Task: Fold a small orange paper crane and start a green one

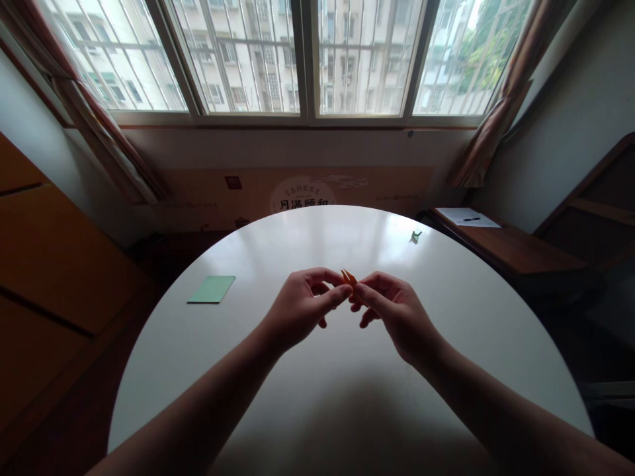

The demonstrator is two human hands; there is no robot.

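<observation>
Both my hands are raised above the middle of a round white table [347, 396]. Between them is a small folded orange paper piece [348, 276]. My left hand [302, 305] pinches it with thumb and forefinger from the left. My right hand [389, 311] pinches it from the right, with the other fingers curled under. Only the pointed orange tip shows above the fingertips; the rest is hidden by my fingers.
A green sheet of paper [212, 289] lies flat on the table's left side. A tiny green folded paper figure [415, 235] sits near the far right edge. A brown side desk [510, 244] at the right holds a white sheet with a pen [467, 217]. Windows and curtains lie beyond.
</observation>
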